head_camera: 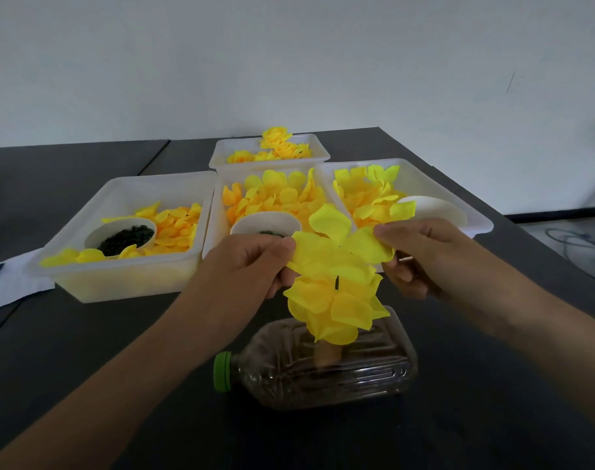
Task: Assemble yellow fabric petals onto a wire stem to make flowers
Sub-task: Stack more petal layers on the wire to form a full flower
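Head view: left hand (255, 262) and right hand (421, 256) each pinch an edge of the yellow petal layer (326, 252), frame centre, above the stacked petals (333, 300). Dark stem tip (336, 283) pokes through. Keep the layer taut, centre its hole over the tip, push down evenly.

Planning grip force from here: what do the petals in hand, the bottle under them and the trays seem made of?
Petal layer: thin matte fabric, by its soft creases, pinched by left hand and right hand. Bottle: clear glossy ribbed plastic, green cap. Trays: milky translucent plastic, probably rigid.
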